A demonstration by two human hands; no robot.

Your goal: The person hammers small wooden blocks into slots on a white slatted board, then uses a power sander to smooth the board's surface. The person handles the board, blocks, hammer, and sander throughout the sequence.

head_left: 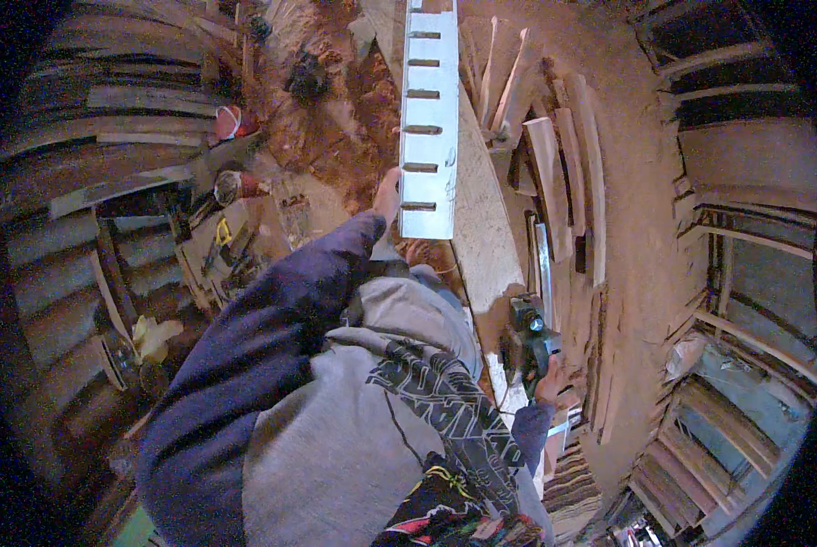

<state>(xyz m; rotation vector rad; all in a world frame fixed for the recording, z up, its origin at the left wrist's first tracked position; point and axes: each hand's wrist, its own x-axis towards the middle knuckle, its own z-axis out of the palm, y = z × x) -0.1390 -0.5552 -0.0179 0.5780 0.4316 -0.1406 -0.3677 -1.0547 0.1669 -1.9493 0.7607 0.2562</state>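
A long pale board (429, 146) with a row of slots cut in from its left edge extends away from me at the top centre. My left hand (387, 198) grips that edge near the board's close end; most of its fingers are hidden behind the wood. Low on the right, my right hand (552, 385) is wrapped round the handle of a dark power tool (531, 330) with a round light badge. Its exact kind is unclear. The tool is beside a wide flat plank (491, 214), apart from the slotted board.
Long offcuts (563, 173) lie on the reddish floor (632, 237) to the right. Timber racks (732, 428) line the far right. On the left are stacked boards (144, 114), a red-and-white can (230, 121), and a bench cluttered with tools and a yellow item (222, 232).
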